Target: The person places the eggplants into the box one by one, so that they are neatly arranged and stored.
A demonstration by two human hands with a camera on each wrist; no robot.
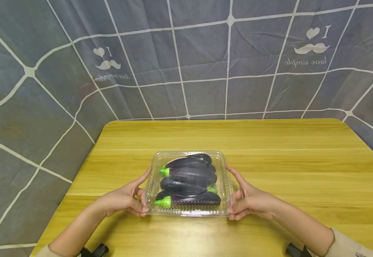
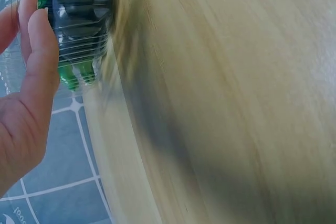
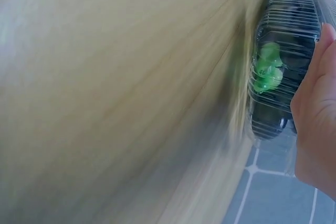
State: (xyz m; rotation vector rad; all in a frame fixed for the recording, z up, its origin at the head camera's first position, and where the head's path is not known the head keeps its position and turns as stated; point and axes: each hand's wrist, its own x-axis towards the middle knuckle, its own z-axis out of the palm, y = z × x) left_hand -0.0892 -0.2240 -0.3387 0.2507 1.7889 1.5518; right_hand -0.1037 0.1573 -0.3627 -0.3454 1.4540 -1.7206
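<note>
A clear plastic clamshell box (image 1: 226, 178), its lid down, sits before me in the middle of the head view. Several dark purple eggplants (image 1: 191, 175) with bright green caps lie side by side in it. My left hand (image 1: 122, 200) grips the box's left side near the front corner, thumb toward the near edge. On the opposite side my right hand (image 1: 255, 201) holds it the same way. Both wrist views show green eggplant caps (image 3: 269, 66) through the ribbed wall. The box is low over the table; whether its base touches the wood cannot be told.
The yellow wood-grain table (image 1: 270, 146) spreads around the box on every side. Behind it and to the left hangs a grey cloth (image 1: 202, 96) with white grid lines. Dark straps or mounts (image 1: 96, 250) show by the wrists at the bottom.
</note>
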